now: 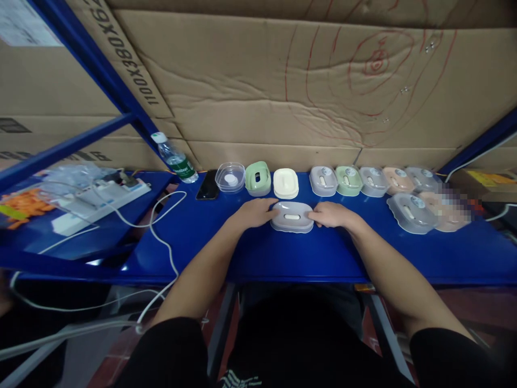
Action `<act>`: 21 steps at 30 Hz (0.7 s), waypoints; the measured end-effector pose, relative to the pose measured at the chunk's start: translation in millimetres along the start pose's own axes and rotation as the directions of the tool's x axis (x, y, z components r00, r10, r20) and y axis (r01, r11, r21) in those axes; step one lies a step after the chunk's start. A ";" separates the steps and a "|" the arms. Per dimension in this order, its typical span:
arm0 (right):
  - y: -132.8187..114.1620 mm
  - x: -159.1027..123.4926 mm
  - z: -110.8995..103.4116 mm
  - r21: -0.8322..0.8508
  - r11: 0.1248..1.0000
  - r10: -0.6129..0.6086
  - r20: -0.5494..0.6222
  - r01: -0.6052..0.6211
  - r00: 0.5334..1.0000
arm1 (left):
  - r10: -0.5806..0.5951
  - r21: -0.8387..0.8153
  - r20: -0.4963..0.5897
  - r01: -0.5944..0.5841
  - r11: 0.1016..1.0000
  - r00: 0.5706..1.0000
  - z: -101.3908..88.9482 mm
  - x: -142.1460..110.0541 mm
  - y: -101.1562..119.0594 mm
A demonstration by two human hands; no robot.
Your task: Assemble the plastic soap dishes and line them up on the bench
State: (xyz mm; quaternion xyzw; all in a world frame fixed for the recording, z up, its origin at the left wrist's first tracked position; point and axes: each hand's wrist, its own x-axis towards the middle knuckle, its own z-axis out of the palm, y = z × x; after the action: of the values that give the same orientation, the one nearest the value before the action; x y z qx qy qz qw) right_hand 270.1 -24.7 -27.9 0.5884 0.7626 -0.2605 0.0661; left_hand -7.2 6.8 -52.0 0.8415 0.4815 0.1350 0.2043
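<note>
Both of my hands grip a small grey plastic container [291, 225] with a cream oval piece in the middle of its top. My left hand [255, 212] is closed on its left side, and my right hand [334, 214] pinches its right end. The container rests level on the blue table [299, 258]. Just behind it stand a cream part [286, 183], a green container part [257, 179] with a dark slot, and a clear cover [230, 178] with a round white spot. The undersides of my fingers are hidden.
Several finished-looking containers, among them a green one [349, 180] and a grey one [412, 213], are grouped at the right. Left lie a black phone [207, 186], a water bottle [177, 160], white cables and a power strip [100, 205]. Cardboard [242, 64] closes off the back.
</note>
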 end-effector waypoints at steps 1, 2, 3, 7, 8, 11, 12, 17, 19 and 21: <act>0.4 0.0 -0.1 0.000 1.000 0.006 -0.003 -0.006 1.000 | -0.026 0.023 -0.055 0.027 0.999 0.998 -4.7 0.7 0.0; 1.0 0.1 -0.1 0.001 1.000 0.010 -0.006 -0.010 1.000 | -0.059 0.038 -0.133 0.064 0.997 0.989 -9.7 1.4 -1.3; 1.7 0.3 -0.2 0.002 1.000 0.010 -0.009 -0.010 1.000 | -0.090 0.046 -0.229 0.103 0.994 0.969 -14.9 2.1 -4.2; 5.3 1.7 0.1 0.006 1.000 0.003 -0.020 -0.003 1.000 | -0.116 0.130 -0.615 0.246 0.960 0.780 -31.6 2.2 -27.7; 6.3 2.2 0.2 0.003 1.000 0.002 -0.031 -0.002 1.000 | -0.115 0.157 -0.667 0.290 0.944 0.736 -33.6 1.6 -35.2; 8.8 3.5 0.3 -0.022 1.000 -0.006 -0.076 0.004 0.997 | -0.174 0.181 -0.696 0.405 0.896 0.696 -33.8 0.8 -56.0; 9.4 3.7 0.2 -0.033 0.999 -0.008 -0.089 0.005 0.996 | -0.203 0.179 -0.685 0.432 0.884 0.700 -32.6 1.1 -61.2; 10.2 2.8 -0.9 -0.087 0.996 -0.021 -0.130 0.009 0.991 | -0.364 0.164 -0.568 0.535 0.829 0.738 -29.2 5.4 -68.8; 10.0 2.0 -1.2 -0.102 0.995 -0.020 -0.146 0.005 0.989 | -0.408 0.160 -0.533 0.561 0.812 0.741 -30.9 6.5 -66.4; 9.8 1.5 -1.3 -0.105 0.994 -0.014 -0.152 -0.002 0.988 | -0.432 0.136 -0.530 0.577 0.805 0.729 -33.6 7.0 -64.7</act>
State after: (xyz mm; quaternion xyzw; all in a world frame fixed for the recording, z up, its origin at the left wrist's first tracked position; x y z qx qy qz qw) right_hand 279.1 -21.1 -30.6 0.6000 0.7799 -0.1743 0.0377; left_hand -66.8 49.3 -52.9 0.6374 0.7432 0.2026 -0.0172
